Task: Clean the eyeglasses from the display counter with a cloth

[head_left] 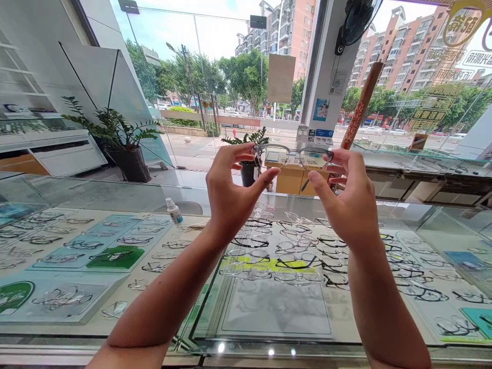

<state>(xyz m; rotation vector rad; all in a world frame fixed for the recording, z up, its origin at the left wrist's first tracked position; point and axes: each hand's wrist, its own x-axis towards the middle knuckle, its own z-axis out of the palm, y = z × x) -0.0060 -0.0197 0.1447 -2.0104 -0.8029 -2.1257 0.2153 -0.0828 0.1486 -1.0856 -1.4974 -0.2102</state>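
Between my two hands a pair of eyeglasses (294, 152) is held up above the counter, with a dark upper rim and clear lenses. My left hand (232, 179) grips the frame's left end with the fingers, its thumb pointing inward below the lens. On the other side, my right hand (346, 192) grips the right end in the same way, thumb under the lens. One dark temple tip (305, 184) shows below the right lens. Beneath my hands, several rows of eyeglasses (295, 264) lie in the glass display counter (277, 307).
A small white spray bottle (174, 210) stands on the glass left of my arm. More frames (80, 245) fill the case on the left. Past the counter are a potted plant (128, 148), another plant (249, 171), a wooden cabinet (290, 180) and a wall fan (358, 20).
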